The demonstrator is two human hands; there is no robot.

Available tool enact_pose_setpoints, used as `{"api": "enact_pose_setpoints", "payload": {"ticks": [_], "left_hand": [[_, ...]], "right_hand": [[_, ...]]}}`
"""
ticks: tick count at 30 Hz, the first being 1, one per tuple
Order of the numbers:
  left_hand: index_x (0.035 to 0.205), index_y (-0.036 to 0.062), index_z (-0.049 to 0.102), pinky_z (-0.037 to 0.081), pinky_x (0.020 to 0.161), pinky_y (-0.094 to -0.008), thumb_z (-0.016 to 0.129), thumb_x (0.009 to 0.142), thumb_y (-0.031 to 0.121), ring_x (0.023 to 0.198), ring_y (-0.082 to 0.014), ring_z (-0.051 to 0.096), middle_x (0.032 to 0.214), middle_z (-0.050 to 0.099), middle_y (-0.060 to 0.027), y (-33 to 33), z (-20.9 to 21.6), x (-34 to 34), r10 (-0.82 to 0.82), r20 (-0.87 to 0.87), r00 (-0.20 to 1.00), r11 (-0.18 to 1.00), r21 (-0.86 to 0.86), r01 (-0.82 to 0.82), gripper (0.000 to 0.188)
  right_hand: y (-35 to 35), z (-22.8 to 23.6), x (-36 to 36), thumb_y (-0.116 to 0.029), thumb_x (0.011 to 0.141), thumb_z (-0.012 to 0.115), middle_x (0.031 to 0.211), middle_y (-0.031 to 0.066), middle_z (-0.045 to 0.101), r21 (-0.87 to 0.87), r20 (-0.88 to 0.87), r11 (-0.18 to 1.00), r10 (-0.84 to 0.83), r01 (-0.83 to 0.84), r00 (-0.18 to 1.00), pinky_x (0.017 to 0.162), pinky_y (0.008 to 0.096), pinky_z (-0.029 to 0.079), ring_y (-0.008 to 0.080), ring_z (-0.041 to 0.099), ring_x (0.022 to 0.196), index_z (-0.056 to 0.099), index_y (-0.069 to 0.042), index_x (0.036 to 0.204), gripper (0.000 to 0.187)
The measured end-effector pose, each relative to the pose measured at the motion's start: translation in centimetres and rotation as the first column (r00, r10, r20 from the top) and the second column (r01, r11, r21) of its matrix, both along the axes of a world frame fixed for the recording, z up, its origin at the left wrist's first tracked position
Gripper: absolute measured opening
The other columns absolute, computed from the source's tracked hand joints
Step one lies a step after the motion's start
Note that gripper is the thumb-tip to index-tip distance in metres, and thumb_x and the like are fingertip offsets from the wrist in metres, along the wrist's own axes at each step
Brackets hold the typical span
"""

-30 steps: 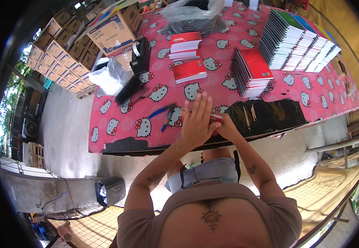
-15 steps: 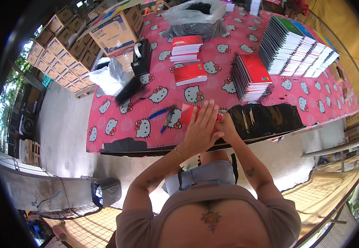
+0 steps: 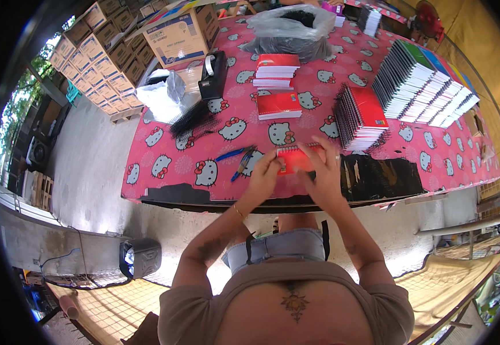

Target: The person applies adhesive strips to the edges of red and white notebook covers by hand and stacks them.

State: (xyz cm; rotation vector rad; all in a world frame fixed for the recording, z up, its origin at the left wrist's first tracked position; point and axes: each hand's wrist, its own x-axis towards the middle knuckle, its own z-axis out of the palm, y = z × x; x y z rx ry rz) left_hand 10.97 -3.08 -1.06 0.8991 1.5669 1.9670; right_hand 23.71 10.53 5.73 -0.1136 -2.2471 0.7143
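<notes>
A small red spiral notebook (image 3: 289,155) is between my hands at the table's front edge, its coil on the far side. My left hand (image 3: 265,175) pinches its left end. At its right end is my right hand (image 3: 326,175), fingers curved over the cover and coil, thumb on the near side; these fingers are slightly blurred. Just left of my hands, blue-handled pliers (image 3: 231,154) and a blue cutter-like tool (image 3: 242,167) lie on the pink patterned tablecloth (image 3: 184,150). Beyond the notebook sits a low stack of red notebooks (image 3: 278,105).
A taller red notebook stack (image 3: 366,109) stands right, with big multicoloured notebook stacks (image 3: 414,80) behind it. Black coils (image 3: 191,119) lie left near a black device (image 3: 212,77). A plastic bag of black coils (image 3: 290,34) and a carton (image 3: 181,37) are farther back.
My left hand has gone from lying flat over the notebook to pinching its left end. My right hand has moved to its right end, and the notebook now lies crosswise with more cover showing.
</notes>
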Motion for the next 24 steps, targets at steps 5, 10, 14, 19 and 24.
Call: {"api": "enact_pose_setpoints", "payload": {"ticks": [5,10,14,19,24], "left_hand": [[0.123,0.0,0.061,0.046,0.075,-0.0253,0.052,0.1,0.008,0.084,-0.0088,0.054,0.096,0.059,-0.0004,0.3,-0.9,-1.8,0.029,-0.373,0.928,0.998,-0.039,-0.047,0.026],[0.13,0.0023,0.058,0.047,0.089,-0.0315,0.059,0.096,0.01,0.105,-0.0196,0.058,0.112,0.062,-0.0108,-0.6,0.4,-1.9,0.033,-0.402,0.915,0.884,-0.415,-0.215,0.035],[0.134,0.0043,0.057,0.049,0.093,-0.038,0.065,0.091,0.016,0.113,-0.0299,0.06,0.12,0.063,-0.0169,-4.7,0.2,-3.9,0.058,-0.924,0.379,0.741,-0.214,-0.637,0.045],[0.135,0.0054,0.056,0.051,0.088,-0.0404,0.063,0.093,0.026,0.105,-0.0317,0.064,0.118,0.065,-0.0157,-7.7,0.7,-4.6,-0.15,-0.958,0.244,0.6,-0.285,-0.748,0.047],[0.134,0.0019,0.055,0.057,0.076,-0.0401,0.046,0.103,0.03,0.086,-0.0252,0.069,0.099,0.067,-0.0091,-5.7,2.4,-0.2,0.086,0.336,0.938,0.964,-0.265,0.007,0.043]], "right_hand": [[2.6,-1.8,-2.6,-0.016,0.086,0.07,0.102,0.0026,0.066,0.151,0.135,0.983,0.079,-0.099,0.988,0.086,0.0422,0.045,0.0266,0.064,0.094,0.069,-0.015,0.111,0.025],[2.4,-2.8,-3.9,-0.016,0.087,0.069,0.098,0.0052,0.067,0.227,0.17,0.967,0.078,-0.116,0.982,0.081,0.0431,0.052,0.0296,0.067,0.085,0.069,-0.013,0.11,0.023],[2.4,-2.6,-4.4,-0.017,0.087,0.068,0.1,0.006,0.067,0.206,0.199,0.975,0.036,-0.078,0.979,0.073,0.0424,0.056,0.0313,0.068,0.082,0.069,-0.013,0.109,0.022],[1.7,-2.5,-5.0,-0.018,0.087,0.068,0.108,0.0063,0.066,0.178,0.208,0.984,-0.023,-0.015,0.978,0.07,0.0421,0.057,0.0324,0.068,0.081,0.069,-0.014,0.108,0.021],[1.8,-2.9,-5.6,-0.018,0.088,0.068,0.109,0.0057,0.066,0.18,0.193,0.984,-0.043,0.007,0.98,0.069,0.0426,0.057,0.0327,0.068,0.079,0.07,-0.014,0.107,0.02]]}}
